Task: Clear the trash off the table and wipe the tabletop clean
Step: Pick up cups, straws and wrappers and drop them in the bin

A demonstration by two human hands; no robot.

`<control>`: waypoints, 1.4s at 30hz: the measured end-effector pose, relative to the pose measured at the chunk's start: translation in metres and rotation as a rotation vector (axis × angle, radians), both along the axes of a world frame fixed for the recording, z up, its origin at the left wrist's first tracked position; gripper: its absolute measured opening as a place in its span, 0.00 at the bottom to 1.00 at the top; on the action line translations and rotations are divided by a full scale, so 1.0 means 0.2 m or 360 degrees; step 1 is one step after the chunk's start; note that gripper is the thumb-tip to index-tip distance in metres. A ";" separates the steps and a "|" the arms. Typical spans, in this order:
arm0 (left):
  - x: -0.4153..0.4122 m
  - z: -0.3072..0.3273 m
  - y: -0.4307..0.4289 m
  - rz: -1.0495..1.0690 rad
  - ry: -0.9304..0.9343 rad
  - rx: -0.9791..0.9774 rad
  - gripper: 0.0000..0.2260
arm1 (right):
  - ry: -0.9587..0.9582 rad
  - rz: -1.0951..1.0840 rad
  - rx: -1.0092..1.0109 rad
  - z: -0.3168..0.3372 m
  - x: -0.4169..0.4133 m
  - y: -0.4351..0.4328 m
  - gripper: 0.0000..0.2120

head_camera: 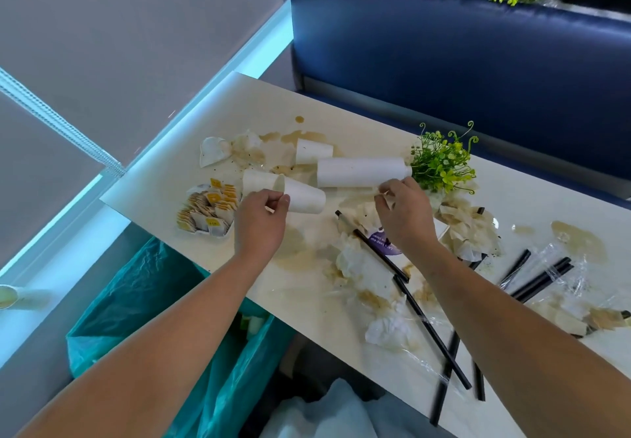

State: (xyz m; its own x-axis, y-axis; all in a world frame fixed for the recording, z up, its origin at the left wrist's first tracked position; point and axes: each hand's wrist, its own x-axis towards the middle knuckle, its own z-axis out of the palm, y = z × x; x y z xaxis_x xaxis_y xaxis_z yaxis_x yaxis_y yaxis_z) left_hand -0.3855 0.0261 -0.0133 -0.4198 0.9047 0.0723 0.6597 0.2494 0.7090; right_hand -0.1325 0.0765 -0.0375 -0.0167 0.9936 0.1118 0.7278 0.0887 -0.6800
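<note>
Trash everywhere on this tabletop point(235, 106), lol. Left hand point(261, 222) has thumb and fingertips pinching the rim of a paper cup point(305, 197) that's lying on its side near the table's left end, right up against a second cup point(257, 181). Right hand point(406, 215) is curled, fingertips drawn together just below a tipped-over white vase point(362, 172). Honestly can't tell whether anything's between them.

My read: the cups weigh nothing and crush easily, so a light rim pinch is fine, or nest them and carry the stack. Soggy napkins point(362, 263) look soaked brown and will probably tear and drip, so scoop a bunch from underneath rather than pulling a corner. Black straws point(432, 330) are stiff and will roll, so gather them as a bundle. Clear wrappers point(560, 267) look slippery, so I'd crumple them to get a hold. Teal bin bag point(143, 284) sits open just past the near table edge, so it's a short drop. Brown spills point(577, 238) need the wipe afterwards.
</note>
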 end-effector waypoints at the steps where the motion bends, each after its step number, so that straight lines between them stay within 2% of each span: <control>1: -0.02 0.02 -0.03 0.0006 0.0003 0.0017 0.08 | 0.0051 -0.0005 -0.0001 0.02 -0.01 -0.01 0.08; 7: -0.11 0.11 -0.21 0.0060 0.0073 0.0055 0.09 | 0.0225 -0.0020 -0.0076 0.12 -0.10 -0.10 0.08; 16: -0.18 0.20 -0.51 0.0333 0.0105 0.0053 0.08 | 0.0487 0.0008 -0.0340 0.19 -0.20 -0.25 0.08; 22: -0.22 0.22 -0.71 0.0454 0.0157 0.0008 0.09 | 0.0370 0.0006 0.0014 0.27 -0.25 -0.32 0.09; 28: -0.34 0.22 -0.82 0.0543 0.0236 -0.0068 0.09 | 0.0496 0.0147 0.0072 0.35 -0.43 -0.33 0.07; 35: -0.64 0.13 -0.95 0.0575 0.0266 -0.0170 0.08 | 0.0544 0.0426 -0.0142 0.28 -0.84 -0.42 0.06; 39: -0.81 0.03 -1.00 0.0591 0.0240 -0.0300 0.08 | 0.0494 0.0548 -0.0340 0.16 -1.08 -0.52 0.01; 42: -0.91 -0.04 -1.03 0.0563 0.0197 -0.0367 0.07 | 0.0417 0.0630 -0.0516 0.06 -1.22 -0.58 0.01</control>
State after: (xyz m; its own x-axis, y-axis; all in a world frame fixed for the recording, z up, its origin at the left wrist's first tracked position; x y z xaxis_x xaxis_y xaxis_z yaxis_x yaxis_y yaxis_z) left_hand -0.5666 -0.1794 -0.0209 -0.7077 0.7051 -0.0457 0.5814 0.6179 0.5293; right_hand -0.3764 -0.0400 -0.0247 -0.4073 0.9014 -0.1471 0.4853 0.0771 -0.8710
